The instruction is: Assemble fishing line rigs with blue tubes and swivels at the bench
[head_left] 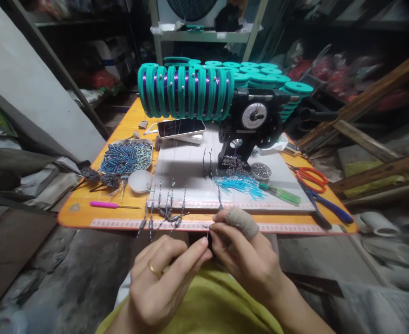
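The left hand [165, 273] and right hand [248, 255] have their fingertips pinched on a thin thread [207, 234] between them, so fine that its ends cannot be made out. Just beyond the right fingertips, a dark strand [219, 197] runs down, its lower end hidden. A grey wrap [244, 221] covers one right finger. Ahead of the left hand, beaded strands [174, 218] overlap indistinctly at the edge of the bench [79, 215].

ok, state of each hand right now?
Left hand: closed in a pinch, apparently on a thin thread.
Right hand: closed in a pinch, apparently on the same thread.
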`<action>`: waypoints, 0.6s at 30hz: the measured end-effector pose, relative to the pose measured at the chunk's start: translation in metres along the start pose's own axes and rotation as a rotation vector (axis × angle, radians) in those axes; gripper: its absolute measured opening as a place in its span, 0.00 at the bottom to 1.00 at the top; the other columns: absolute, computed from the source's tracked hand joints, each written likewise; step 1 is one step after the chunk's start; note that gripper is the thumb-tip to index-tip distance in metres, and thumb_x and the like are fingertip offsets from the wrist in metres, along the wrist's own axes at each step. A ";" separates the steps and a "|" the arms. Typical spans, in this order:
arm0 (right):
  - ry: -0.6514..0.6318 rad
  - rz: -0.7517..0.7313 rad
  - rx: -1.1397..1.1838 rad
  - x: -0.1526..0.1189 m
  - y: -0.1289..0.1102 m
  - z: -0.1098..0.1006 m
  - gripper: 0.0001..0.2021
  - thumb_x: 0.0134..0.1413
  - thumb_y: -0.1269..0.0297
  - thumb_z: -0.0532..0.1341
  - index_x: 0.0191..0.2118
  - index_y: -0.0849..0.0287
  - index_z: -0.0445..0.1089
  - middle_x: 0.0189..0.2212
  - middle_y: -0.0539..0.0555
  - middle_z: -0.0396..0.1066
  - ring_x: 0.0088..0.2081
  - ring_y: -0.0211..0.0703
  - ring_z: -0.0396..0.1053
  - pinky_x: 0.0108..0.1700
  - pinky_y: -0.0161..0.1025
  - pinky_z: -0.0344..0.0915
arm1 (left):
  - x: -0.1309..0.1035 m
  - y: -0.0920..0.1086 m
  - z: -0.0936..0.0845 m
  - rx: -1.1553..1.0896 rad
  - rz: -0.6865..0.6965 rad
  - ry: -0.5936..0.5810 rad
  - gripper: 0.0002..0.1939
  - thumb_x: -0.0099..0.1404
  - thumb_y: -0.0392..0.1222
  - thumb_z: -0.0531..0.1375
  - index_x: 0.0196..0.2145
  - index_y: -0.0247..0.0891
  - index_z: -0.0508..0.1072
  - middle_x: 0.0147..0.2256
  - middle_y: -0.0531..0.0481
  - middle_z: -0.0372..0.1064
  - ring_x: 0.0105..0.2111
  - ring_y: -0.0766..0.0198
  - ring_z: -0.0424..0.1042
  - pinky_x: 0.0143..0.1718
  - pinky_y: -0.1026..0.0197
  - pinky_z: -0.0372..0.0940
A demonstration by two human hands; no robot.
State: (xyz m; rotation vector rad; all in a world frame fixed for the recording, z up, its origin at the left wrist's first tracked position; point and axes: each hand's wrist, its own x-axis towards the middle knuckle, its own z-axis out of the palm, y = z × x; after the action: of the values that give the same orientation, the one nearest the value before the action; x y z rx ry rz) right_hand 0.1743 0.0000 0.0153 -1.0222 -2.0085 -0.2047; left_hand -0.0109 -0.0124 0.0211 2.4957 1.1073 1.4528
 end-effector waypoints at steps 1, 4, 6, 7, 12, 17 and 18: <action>0.000 -0.011 -0.004 0.000 0.000 0.000 0.10 0.56 0.77 0.62 0.44 0.66 0.70 0.40 0.63 0.74 0.43 0.49 0.72 0.46 0.44 0.74 | 0.001 0.000 0.001 -0.007 -0.013 -0.023 0.16 0.59 0.27 0.65 0.46 0.33 0.75 0.28 0.53 0.68 0.25 0.71 0.67 0.27 0.67 0.64; -0.005 -0.039 0.007 0.001 0.000 0.000 0.09 0.57 0.77 0.61 0.44 0.66 0.70 0.39 0.63 0.74 0.43 0.50 0.72 0.44 0.46 0.75 | 0.006 -0.003 0.003 -0.090 -0.122 -0.056 0.11 0.61 0.30 0.65 0.42 0.34 0.75 0.30 0.51 0.73 0.28 0.69 0.72 0.31 0.68 0.67; -0.009 -0.063 0.016 0.003 0.000 0.000 0.09 0.56 0.77 0.61 0.43 0.67 0.70 0.37 0.63 0.74 0.43 0.51 0.72 0.43 0.47 0.76 | 0.010 -0.005 0.004 -0.183 -0.249 -0.124 0.07 0.61 0.33 0.65 0.39 0.37 0.75 0.30 0.50 0.73 0.29 0.68 0.73 0.31 0.68 0.68; -0.012 -0.075 0.021 0.003 0.000 0.000 0.09 0.55 0.78 0.62 0.43 0.68 0.70 0.37 0.64 0.73 0.43 0.51 0.71 0.42 0.48 0.76 | 0.011 -0.006 0.005 -0.229 -0.314 -0.163 0.05 0.62 0.35 0.64 0.38 0.38 0.76 0.29 0.51 0.73 0.28 0.68 0.73 0.30 0.68 0.68; -0.023 -0.080 0.054 0.002 0.003 0.001 0.08 0.55 0.77 0.61 0.41 0.66 0.71 0.36 0.63 0.73 0.43 0.52 0.71 0.42 0.48 0.76 | 0.015 -0.008 0.008 -0.315 -0.431 -0.239 0.04 0.64 0.34 0.61 0.35 0.38 0.76 0.25 0.52 0.68 0.22 0.70 0.68 0.20 0.70 0.63; -0.043 -0.032 0.114 -0.001 0.005 -0.001 0.10 0.55 0.78 0.62 0.44 0.66 0.70 0.39 0.63 0.73 0.43 0.50 0.72 0.44 0.45 0.75 | 0.009 -0.015 0.006 -0.056 0.008 -0.079 0.13 0.60 0.25 0.62 0.43 0.33 0.74 0.29 0.49 0.71 0.29 0.66 0.69 0.31 0.64 0.66; -0.045 -0.010 0.141 -0.001 0.005 -0.002 0.09 0.56 0.78 0.61 0.43 0.65 0.70 0.39 0.62 0.73 0.42 0.48 0.72 0.44 0.44 0.75 | 0.008 -0.018 0.005 -0.001 0.100 -0.066 0.15 0.59 0.25 0.63 0.45 0.32 0.74 0.29 0.49 0.70 0.29 0.65 0.68 0.31 0.63 0.65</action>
State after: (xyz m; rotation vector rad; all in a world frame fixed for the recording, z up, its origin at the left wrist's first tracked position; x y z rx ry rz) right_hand 0.1790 0.0017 0.0145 -0.9345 -2.0379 -0.0449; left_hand -0.0142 0.0070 0.0173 2.6130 0.9845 1.3821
